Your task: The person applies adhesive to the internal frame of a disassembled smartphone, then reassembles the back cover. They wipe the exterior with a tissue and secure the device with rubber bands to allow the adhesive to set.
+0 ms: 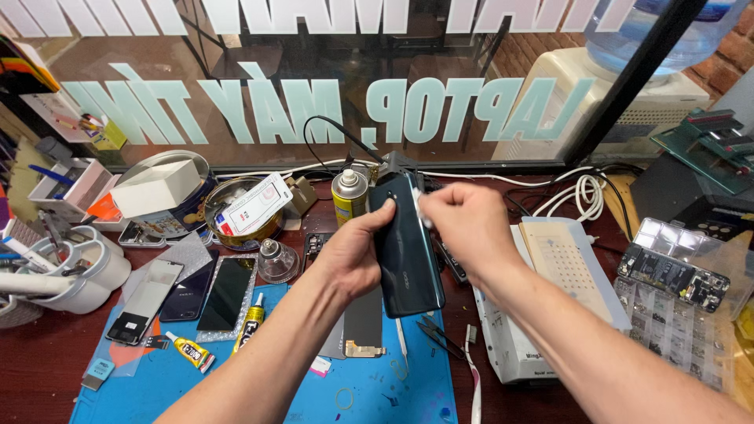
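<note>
A cluttered repair worktop (pixel 47 361) sits below a lettered window. The left hand (pixel 349 255) clamps a dark phone (pixel 404 251) upright; the right hand (pixel 463 220) pinches a small white wipe (pixel 422 209) (apparently a cleaning pad) against its upper edge. Short, light strokes seem best, with the grip steady.

A dark red wooden workbench (pixel 47 361) stands against a large window (pixel 330 86) with pale lettering (seen reversed). Beyond the glass, a brick wall (pixel 542 47) and 1 white water dispenser (pixel 628 102) in daylight.
</note>
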